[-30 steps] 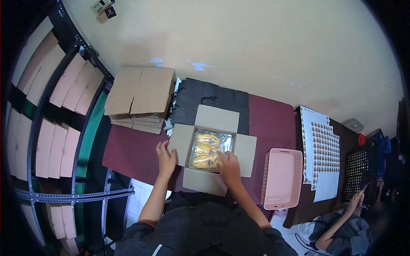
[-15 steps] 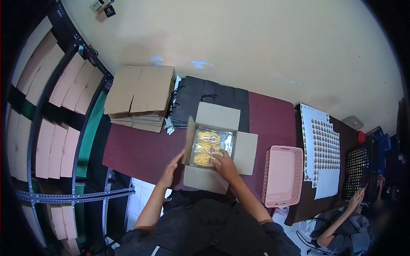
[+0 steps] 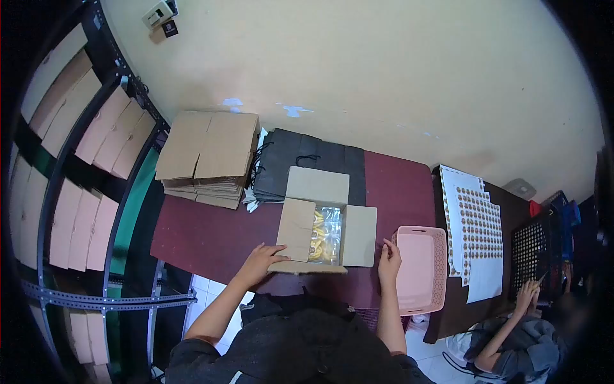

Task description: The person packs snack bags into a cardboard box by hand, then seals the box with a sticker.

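Observation:
An open cardboard box (image 3: 361,237) stands at the middle of the maroon table, holding clear plastic packs (image 3: 329,237) of yellow sticks. Its left flap (image 3: 296,230) is folded inward over part of the packs; the other flaps spread outward. My left hand (image 3: 259,265) is at the lower left corner of the box, outstretched fingers touching the left flap. Holding nothing, my right hand (image 3: 389,264) is raised with fingers apart between the right flap and the pink plastic basket (image 3: 423,272).
Flattened cardboard boxes (image 3: 208,144) are stacked at the back left, beside black paper bags (image 3: 320,166). Sticker sheets (image 3: 480,224) lie on a dark table at right, near a black crate (image 3: 531,246) and another person's hand (image 3: 527,296). A shelf (image 3: 109,297) with boxes stands left.
The left flap has folded inward over the packs, with my left hand now at it. My right hand has left the packs and moved right, out of the box.

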`<state>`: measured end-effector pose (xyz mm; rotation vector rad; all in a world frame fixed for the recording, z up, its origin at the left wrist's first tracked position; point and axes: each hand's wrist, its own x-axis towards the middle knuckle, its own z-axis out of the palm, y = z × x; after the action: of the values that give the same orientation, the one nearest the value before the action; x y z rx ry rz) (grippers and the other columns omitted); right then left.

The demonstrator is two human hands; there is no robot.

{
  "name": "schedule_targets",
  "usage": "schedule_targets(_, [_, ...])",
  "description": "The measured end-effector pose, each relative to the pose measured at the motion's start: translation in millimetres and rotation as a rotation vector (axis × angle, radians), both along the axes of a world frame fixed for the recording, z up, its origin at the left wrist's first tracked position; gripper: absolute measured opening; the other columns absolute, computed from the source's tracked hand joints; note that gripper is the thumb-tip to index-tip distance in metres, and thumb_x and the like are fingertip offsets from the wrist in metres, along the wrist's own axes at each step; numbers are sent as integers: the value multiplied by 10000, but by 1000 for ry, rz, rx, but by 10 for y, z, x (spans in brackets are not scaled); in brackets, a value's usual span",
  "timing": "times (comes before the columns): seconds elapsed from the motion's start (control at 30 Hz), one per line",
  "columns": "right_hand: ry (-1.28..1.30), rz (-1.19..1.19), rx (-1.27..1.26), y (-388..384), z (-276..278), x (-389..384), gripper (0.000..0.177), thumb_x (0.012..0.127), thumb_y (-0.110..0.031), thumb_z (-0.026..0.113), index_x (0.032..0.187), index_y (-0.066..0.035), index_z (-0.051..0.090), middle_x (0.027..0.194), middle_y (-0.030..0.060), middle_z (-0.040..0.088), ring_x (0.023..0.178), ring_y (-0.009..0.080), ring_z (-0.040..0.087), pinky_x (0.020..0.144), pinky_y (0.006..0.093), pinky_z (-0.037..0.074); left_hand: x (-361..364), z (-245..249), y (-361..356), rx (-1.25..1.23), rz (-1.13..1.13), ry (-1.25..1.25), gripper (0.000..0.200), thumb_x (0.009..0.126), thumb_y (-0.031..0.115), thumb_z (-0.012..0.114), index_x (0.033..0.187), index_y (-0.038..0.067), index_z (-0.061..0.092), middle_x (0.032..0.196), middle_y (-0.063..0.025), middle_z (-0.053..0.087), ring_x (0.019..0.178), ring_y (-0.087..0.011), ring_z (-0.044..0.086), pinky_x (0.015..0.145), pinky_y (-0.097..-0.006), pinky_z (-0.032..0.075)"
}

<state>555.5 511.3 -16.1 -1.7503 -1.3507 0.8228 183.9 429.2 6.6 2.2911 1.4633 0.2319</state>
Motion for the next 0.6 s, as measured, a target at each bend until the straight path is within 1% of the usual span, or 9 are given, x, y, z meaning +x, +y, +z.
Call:
schedule_targets(0.03, [4, -10, 3, -23, -75, 21, 247, 925, -142, 480, 1096, -7, 598, 1007, 124, 597, 927, 215, 581, 835, 333, 457, 51, 32, 2, 3, -10, 4, 436, 792, 139, 598, 1223, 161, 537, 1400, -51, 356, 1184, -324, 448, 1036, -516, 292])
schedule_targets(0.1, [708, -39, -65, 35, -234, 19, 368, 955, -206, 435, 1238, 24, 481, 1059, 143, 581, 947, 214, 578, 866, 328, 459, 185, 101, 32, -134, 346, -450, 355, 787, 175, 651, 1120, 70, 591, 1294, -107, 425, 1167, -328, 458, 1007, -477, 349])
schedule_targets(0.17, [780, 23, -65, 21, -146, -63, 463, 963, -261, 411, 1314, 40, 374, 1126, 179, 551, 989, 236, 564, 901, 344, 452, 251, -139, 57, 43, 433, -523, 478, 785, 159, 686, 1213, 48, 504, 1212, -150, 446, 1196, -307, 444, 988, -434, 386])
schedule_targets(0.23, [984, -92, -10, 48, -11, -154, 485, 951, -281, 432, 1324, 23, 369, 1192, 167, 520, 1023, 227, 546, 901, 344, 448, 362, -243, 131, 27, 738, -884, 611, 787, 102, 685, 1317, 76, 381, 1214, -160, 440, 1216, -266, 427, 988, -401, 397])
schedule_targets(0.3, [1130, -45, 1, 68, 143, -219, 521, 941, -295, 446, 1347, 14, 335, 1234, 153, 495, 1060, 230, 523, 906, 352, 441, 266, -561, 220, -67, 748, -859, 707, 799, 70, 673, 1378, 83, 266, 1264, -168, 431, 1235, -248, 406, 1020, -362, 360])
schedule_targets(0.37, [1153, 317, -175, 99, 197, -346, 485, 934, -303, 455, 1324, -19, 404, 1236, 111, 513, 1088, 230, 509, 896, 344, 441, 266, -634, 252, -117, 641, -1032, 696, 812, 48, 648, 1388, 66, 259, 1322, -169, 415, 1256, -250, 393, 1040, -353, 322])
schedule_targets(0.43, [609, 444, -133, 112, 162, -709, 372, 901, -285, 496, 1202, -78, 571, 1227, 76, 558, 1104, 246, 506, 930, 376, 409, 176, -709, 308, -158, 633, -1070, 696, 819, 26, 629, 1403, 61, 253, 1374, -166, 383, 1276, -243, 374, 1051, -342, 293])
schedule_targets(0.5, [-307, 696, 335, 68, 144, -983, 251, 853, -246, 542, 1008, -113, 688, 1172, 35, 613, 1097, 254, 521, 987, 433, 343, 5, -705, 354, -196, 545, -948, 699, 816, 16, 627, 1410, 65, 262, 1385, -151, 378, 1278, -230, 371, 1043, -336, 305])
schedule_targets(0.6, [-428, 897, 300, -37, 71, -1278, 199, 810, -219, 573, 911, -116, 711, 1121, 22, 638, 1084, 260, 533, 1022, 480, 274, -390, -415, 445, -342, 445, -924, 667, 798, -12, 635, 1385, 52, 324, 1328, -110, 457, 1217, -191, 437, 1008, -313, 353])
